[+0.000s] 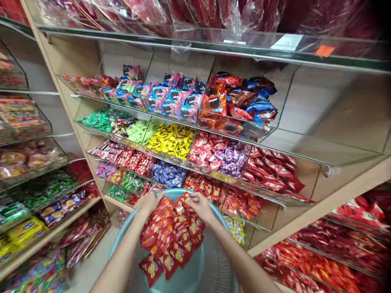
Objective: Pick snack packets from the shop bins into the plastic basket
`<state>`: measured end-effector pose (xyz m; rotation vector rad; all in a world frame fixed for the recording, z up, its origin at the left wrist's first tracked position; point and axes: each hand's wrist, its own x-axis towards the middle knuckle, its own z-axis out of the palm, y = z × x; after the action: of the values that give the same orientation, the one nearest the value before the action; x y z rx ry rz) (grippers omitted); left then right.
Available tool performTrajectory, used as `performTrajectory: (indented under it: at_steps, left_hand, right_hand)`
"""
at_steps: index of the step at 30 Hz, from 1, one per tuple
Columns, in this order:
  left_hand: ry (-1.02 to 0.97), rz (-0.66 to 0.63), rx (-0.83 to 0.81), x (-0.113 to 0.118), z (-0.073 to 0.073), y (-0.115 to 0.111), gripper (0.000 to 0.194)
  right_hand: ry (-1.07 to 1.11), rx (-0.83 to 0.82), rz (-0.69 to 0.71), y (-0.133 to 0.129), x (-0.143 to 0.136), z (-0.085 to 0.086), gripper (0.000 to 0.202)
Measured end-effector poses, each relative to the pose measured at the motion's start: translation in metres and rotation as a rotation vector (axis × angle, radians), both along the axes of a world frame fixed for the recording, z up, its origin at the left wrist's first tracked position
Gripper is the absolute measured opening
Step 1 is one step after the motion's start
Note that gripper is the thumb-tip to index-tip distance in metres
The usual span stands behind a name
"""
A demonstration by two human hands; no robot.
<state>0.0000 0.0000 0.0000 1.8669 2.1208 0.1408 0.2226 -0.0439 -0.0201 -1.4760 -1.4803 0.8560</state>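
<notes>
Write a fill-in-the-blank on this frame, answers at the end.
1. The packets between the left hand and right hand are mostly ____ in colour.
2. As pictured, the light green sweets lie to the ____ of the yellow sweets.
3. The dark blue packets sit ____ than the yellow sweets.
4. The label beside the orange tag is ____.

Missing words: red; left; lower; white.

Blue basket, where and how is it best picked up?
Probably by the blue basket's rim, with the grip on both sides, coming from outside: its edge curves around the red packets, leaving rim bare at left and right.
</notes>
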Motion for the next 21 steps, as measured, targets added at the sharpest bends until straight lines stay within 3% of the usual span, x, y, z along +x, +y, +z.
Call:
performTrajectory:
  at_steps: [8, 16, 21]
  left_hand:
    - [-0.025, -0.015, 0.001, 0.001, 0.006, -0.001, 0.072]
    - [-0.027, -0.001, 0.012, 0.000, 0.006, -0.001, 0.074]
    - [-0.010, 0.002, 0.002, 0.000, 0.005, 0.000, 0.075]
  right_hand:
    - [-0.236, 0.071, -0.137, 0.008, -0.024, 0.003, 0.019]
    - [-0.251, 0.061, -0.100, 0.000, -0.037, -0.002, 0.018]
    - [-0.372, 0.101, -0.076, -0.005, -0.042, 0.000, 0.016]
